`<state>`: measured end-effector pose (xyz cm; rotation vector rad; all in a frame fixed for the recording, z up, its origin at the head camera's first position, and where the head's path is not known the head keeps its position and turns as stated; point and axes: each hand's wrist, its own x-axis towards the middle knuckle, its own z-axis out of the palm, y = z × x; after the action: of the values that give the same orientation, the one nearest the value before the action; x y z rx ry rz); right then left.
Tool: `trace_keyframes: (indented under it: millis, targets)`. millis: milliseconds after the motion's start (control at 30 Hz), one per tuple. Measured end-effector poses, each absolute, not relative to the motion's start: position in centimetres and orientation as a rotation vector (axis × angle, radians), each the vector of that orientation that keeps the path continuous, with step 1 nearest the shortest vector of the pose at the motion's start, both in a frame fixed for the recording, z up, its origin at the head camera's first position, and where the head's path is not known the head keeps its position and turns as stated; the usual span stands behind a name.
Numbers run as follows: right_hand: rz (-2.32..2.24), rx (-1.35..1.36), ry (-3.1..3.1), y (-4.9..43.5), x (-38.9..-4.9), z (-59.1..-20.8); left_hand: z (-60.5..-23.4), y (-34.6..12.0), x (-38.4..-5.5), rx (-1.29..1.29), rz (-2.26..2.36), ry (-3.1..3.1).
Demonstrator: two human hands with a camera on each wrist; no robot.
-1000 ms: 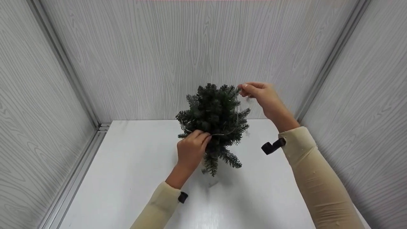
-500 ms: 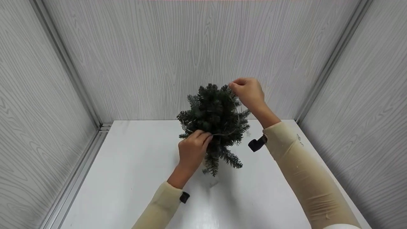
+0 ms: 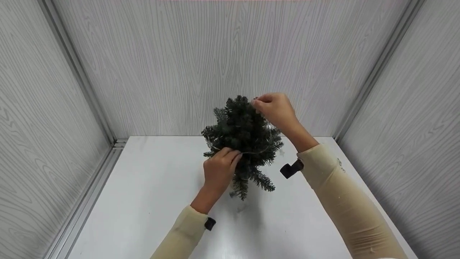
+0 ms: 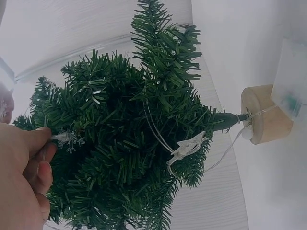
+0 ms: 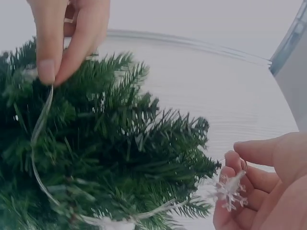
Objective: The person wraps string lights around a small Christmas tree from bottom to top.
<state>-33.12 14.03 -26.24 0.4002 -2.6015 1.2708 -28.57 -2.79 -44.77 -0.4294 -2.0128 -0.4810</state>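
A small artificial Christmas tree [image 3: 240, 126] stands at the middle of the table's far part, its round wooden base [image 4: 266, 115] showing in the left wrist view. A string of fairy lights [image 5: 34, 153] on clear wire loops across its branches. My left hand [image 3: 217, 167] pinches the wire at the front of the tree, beside a clear snowflake light [image 4: 70, 140]. Close to the treetop on the right, my right hand [image 3: 278, 109] holds another stretch of wire between thumb and fingers. A snowflake light [image 5: 230, 192] dangles by its curled fingers in the right wrist view.
The white table [image 3: 161, 187] is bounded by grey wood-grain panels [image 3: 222, 54] at the back and sides. A translucent piece [image 4: 291, 79] lies by the tree's base. Another clear light ornament [image 4: 187, 147] hangs among the lower branches.
My right hand has moved left, from beside the tree to near its top, carrying the wire in closer. The left hand keeps its pinch at the front, almost unmoved.
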Motion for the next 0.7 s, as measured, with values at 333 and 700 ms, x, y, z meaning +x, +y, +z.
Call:
trace_keyframes:
  millis: [333, 700]
  targets:
    - [1.608, 0.522, -2.458, 14.3, -31.8, -28.3, -44.9, -2.4, -28.6, -0.412, -0.46, -2.033]
    - [1.784, 0.513, -2.38, 13.5, -30.8, -29.7, -45.2, -2.2, -28.7, -0.405, -0.489, -2.028]
